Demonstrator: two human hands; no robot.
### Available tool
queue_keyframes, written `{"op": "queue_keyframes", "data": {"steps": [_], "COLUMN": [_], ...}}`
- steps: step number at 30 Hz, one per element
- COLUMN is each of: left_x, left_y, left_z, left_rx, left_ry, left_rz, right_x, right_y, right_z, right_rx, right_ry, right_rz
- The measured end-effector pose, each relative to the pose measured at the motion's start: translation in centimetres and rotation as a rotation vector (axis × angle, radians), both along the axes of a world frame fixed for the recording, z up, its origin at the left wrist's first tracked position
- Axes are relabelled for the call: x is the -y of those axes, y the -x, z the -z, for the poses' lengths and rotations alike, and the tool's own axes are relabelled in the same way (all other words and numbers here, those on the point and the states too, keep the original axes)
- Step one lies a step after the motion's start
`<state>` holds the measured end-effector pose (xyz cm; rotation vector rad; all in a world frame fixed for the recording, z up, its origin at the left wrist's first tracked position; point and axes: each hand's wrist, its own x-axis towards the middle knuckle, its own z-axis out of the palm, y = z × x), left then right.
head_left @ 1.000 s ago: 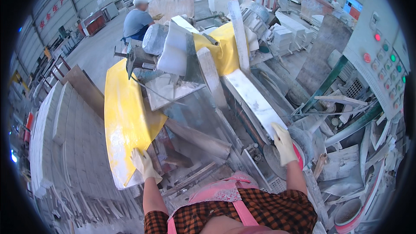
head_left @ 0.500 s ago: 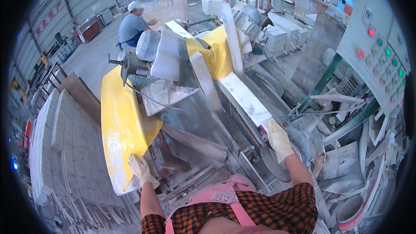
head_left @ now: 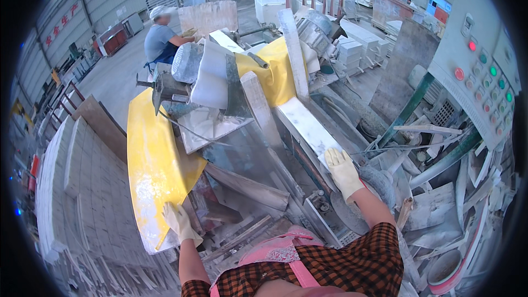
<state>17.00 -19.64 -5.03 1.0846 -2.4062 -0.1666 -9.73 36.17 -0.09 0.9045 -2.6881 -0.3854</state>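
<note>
My right hand (head_left: 344,175), in a cream glove, lies flat on the near end of a long white stone strip (head_left: 309,124). Its fingers are stretched out along the top face. The strip slopes away under a yellow sheet (head_left: 275,58) and between two upright pale bars. My left hand (head_left: 181,223), gloved the same way, rests with extended fingers on the near right edge of a glossy yellow cover (head_left: 148,165). A dark round disc (head_left: 349,214) sits below my right wrist, partly hidden by my arm.
A control panel (head_left: 478,71) with lit buttons stands at the right above stone offcuts (head_left: 434,203). Stacked pale slabs (head_left: 93,187) fill the left. A motor (head_left: 187,63) sits on the machine ahead. Beyond it a person (head_left: 160,38) in a white cap works.
My right hand has moved left and slightly forward, from the strip's near right edge onto its top. My left hand stays on the yellow cover. The person beyond has shifted slightly left.
</note>
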Motion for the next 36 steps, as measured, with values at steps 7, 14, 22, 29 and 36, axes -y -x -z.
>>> {"op": "queue_keyframes", "data": {"steps": [7,14,22,29,36], "left_x": [0.2,-0.1,0.2,0.7,1.9], "left_y": [0.0,-0.1,-0.3,-5.0,-8.9], "left_z": [0.0,-0.1,0.5,-5.9,-12.9], "left_rx": [0.033,-0.035,-0.2,-0.478,-0.486], "left_ry": [0.021,0.021,-0.044,-0.621,-1.023], "left_rz": [-0.011,0.016,0.041,0.315,0.137], "right_x": [1.6,2.8,16.4,39.8,50.9], "right_y": [3.1,3.2,-1.9,-16.8,-25.9], "right_z": [2.0,-3.6,-8.7,-7.2,-7.5], "right_rx": [-0.046,0.223,0.69,1.405,1.091], "right_ry": [0.024,0.098,1.063,1.4,0.608], "right_rz": [0.002,0.109,0.094,-0.158,-0.14]}}
